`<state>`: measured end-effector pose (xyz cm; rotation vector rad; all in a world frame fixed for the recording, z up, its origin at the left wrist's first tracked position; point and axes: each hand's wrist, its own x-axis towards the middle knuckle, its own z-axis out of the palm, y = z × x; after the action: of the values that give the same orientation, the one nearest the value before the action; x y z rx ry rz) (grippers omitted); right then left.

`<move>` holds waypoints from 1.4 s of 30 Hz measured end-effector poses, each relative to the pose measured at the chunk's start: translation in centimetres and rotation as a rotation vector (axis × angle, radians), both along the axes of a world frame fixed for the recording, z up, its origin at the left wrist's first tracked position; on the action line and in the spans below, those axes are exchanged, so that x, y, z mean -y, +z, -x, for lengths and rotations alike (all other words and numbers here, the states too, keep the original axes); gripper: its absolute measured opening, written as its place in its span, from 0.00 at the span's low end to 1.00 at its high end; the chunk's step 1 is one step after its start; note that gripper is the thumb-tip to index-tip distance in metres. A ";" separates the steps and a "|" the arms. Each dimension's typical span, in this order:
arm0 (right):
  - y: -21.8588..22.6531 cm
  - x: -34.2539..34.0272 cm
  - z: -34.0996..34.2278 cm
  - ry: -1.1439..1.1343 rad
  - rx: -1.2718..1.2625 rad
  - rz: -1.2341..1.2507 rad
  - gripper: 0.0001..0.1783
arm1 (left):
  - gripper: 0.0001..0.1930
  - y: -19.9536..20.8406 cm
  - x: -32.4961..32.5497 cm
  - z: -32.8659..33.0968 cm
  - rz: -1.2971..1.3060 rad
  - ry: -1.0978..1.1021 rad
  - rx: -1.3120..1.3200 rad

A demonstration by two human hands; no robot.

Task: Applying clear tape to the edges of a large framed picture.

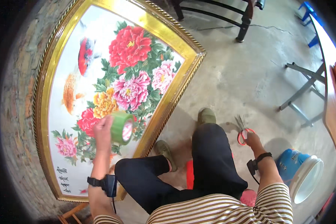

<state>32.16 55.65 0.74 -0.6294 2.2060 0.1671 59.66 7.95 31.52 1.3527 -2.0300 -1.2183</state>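
Note:
My left hand (103,130) is closed on a thick roll of green tape (118,127), held up in front of a large framed picture (134,89). The picture has a wide gold frame and shows peonies and fish; it stands on the left beside a brick wall. My right hand (253,142) grips a pair of scissors (245,133) by the red handles, out over the floor right of my knee. The scissors' metal blades point up and away and look slightly parted. Each of my wrists wears a strapped dark device.
A blue and white bucket (296,171) lies tilted on the right. Beyond it stands a table (334,112) with grey folding legs (306,93). Dark wooden furniture (220,16) is at the far top, blue stools (308,11) at the far right. Something red (190,173) shows under my legs.

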 end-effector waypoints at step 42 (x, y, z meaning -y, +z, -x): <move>31.4 16.6 -6.1 -0.249 0.585 1.527 0.18 | 0.11 2.4 -18.0 7.7 0.215 -0.415 -0.214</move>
<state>38.21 39.05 32.19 -0.9541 1.4537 -1.7163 51.99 25.95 33.87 0.6900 -2.2712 -1.2028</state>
